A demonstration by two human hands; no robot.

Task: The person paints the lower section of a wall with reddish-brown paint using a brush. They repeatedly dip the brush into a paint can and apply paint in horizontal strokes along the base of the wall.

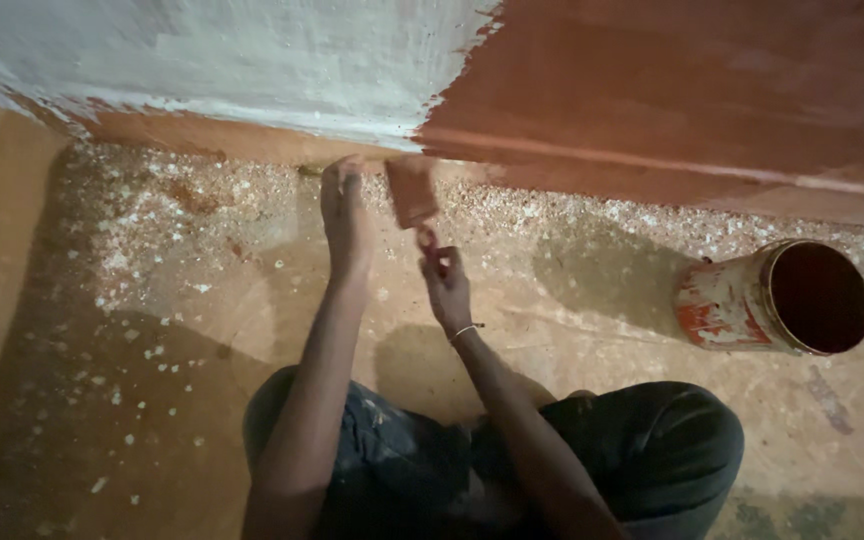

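We see the right hand (446, 285) closed round the handle of a paintbrush (412, 192), bristles at the foot of the wall (652, 90) where it meets the floor (152, 300). Left hand (344, 215) flat, fingers stretched toward the same edge — holds nothing. Step looks like cutting in the bottom strip; next stroke likely needs a steady low pass leftward. Wall right part red-brown, left part pale plaster. Paint bucket (727, 300) well apart, right — floor speckled white.
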